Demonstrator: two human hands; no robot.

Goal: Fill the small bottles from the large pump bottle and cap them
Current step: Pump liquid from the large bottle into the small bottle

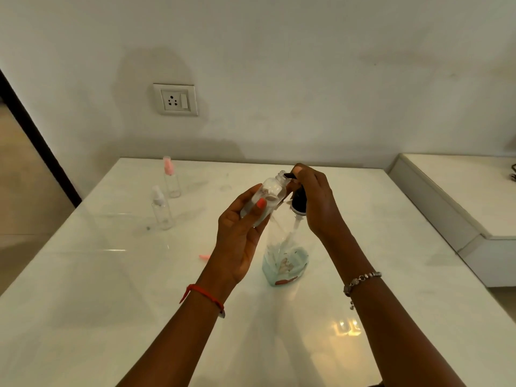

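The large clear pump bottle (pixel 284 261) stands on the white table (pixel 111 289), with a little bluish liquid at its bottom. My right hand (pixel 315 202) is closed over its black pump head (pixel 299 201), whose spout touches the open neck of a small clear bottle (pixel 269 195). That uncapped small bottle is tilted and gripped by my left hand (pixel 240 236). Two more small bottles stand at the far left: one with a pink spray cap (pixel 171 178), one with a white spray cap (pixel 160 209). A small pink cap piece (pixel 204 257) lies on the table left of the pump bottle.
A wall with a power socket (pixel 175 99) rises behind the table. A lower white ledge (pixel 458 196) runs along the table's right side. A dark door frame (pixel 36 135) stands at the far left.
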